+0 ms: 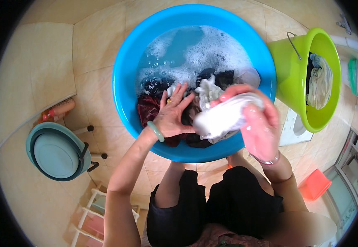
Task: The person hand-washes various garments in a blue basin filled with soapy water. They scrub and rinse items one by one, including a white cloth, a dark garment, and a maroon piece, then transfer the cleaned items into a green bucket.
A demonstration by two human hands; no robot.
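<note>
White cloth (224,117) hangs over the near side of the blue basin (123,82), clasped in the fingers of the right hand (264,127); the left hand (170,117) spreads its fingers, released. Slick suds (216,49) could make the cloth slip

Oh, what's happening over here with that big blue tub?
A person is handling wet clothes. The right hand grips a white cloth over the near side of the blue tub. The left hand is open, fingers spread above the clothes beside it. Foamy water fills the far side, and a green bucket to the right holds more fabric.
</note>
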